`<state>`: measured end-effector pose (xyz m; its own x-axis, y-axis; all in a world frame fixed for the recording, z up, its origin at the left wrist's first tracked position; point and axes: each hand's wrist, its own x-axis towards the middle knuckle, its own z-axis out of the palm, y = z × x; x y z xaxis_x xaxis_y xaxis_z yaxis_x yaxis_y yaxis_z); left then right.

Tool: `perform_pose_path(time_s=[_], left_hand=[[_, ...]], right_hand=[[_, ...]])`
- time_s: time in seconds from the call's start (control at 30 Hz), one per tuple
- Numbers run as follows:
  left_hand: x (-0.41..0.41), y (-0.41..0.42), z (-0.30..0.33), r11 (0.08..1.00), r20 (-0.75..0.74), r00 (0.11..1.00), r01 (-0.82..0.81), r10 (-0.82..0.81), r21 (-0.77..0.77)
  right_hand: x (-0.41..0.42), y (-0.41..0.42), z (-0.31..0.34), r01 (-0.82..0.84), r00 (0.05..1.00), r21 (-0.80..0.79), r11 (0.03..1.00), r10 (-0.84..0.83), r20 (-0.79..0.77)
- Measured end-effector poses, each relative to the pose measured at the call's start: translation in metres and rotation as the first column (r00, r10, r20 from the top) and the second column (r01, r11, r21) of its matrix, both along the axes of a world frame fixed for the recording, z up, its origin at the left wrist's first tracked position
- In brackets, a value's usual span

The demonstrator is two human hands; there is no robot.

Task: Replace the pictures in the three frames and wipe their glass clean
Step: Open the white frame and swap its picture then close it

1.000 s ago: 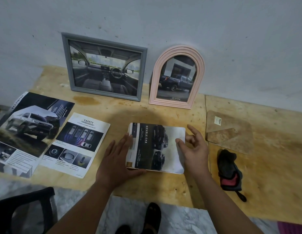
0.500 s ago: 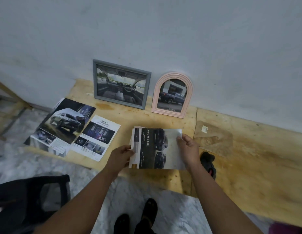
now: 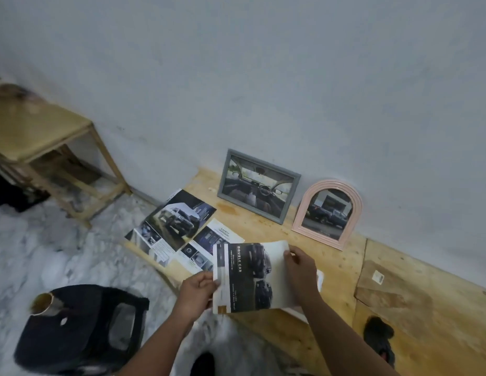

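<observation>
Double-cab picture (image 3: pixel 250 278) lifted off counter (image 3: pixel 345 280): left hand (image 3: pixel 198 293) pinches left edge, right hand (image 3: pixel 300 270) grips right edge, keeping sheet flat, likely for framing.

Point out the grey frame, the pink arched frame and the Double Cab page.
grey frame (image 3: pixel 292 178): head view, top right rail.
pink arched frame (image 3: pixel 302 210): head view, left side of the arch.
Double Cab page (image 3: pixel 247 278): head view, dark printed middle.

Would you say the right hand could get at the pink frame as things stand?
Probably not yet: the right hand grips the brochure, as does the left hand. Nothing stands between it and the pink frame, though.
</observation>
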<state>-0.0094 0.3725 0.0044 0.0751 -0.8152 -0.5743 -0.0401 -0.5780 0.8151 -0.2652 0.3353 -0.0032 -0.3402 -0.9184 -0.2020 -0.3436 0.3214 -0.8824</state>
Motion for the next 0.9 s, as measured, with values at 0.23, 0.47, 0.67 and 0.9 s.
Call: perform_pose_path(time_s=[0.23, 0.47, 0.67, 0.9], left_hand=[[0.062, -0.030, -0.011, 0.967, -0.008, 0.968, -0.248, 0.249, 0.052], [0.124, -0.088, -0.040, 0.932, 0.153, 0.923, -0.362, 0.353, 0.033], [0.189, -0.145, -0.088, 0.896, 0.169, 0.891, -0.437, 0.420, 0.077], [0.244, -0.174, -0.163, 0.915, 0.199, 0.911, -0.388, 0.362, 0.109]], right_hand=[[0.047, -0.041, 0.003, -0.248, 0.944, 0.217, 0.944, 0.186, 0.273], [0.125, -0.106, -0.009, -0.312, 0.950, 0.199, 0.929, 0.300, 0.092], [0.208, -0.181, -0.039, -0.372, 0.922, 0.275, 0.887, 0.387, 0.001], [0.277, -0.239, -0.084, -0.386, 0.891, 0.391, 0.835, 0.448, -0.077]])
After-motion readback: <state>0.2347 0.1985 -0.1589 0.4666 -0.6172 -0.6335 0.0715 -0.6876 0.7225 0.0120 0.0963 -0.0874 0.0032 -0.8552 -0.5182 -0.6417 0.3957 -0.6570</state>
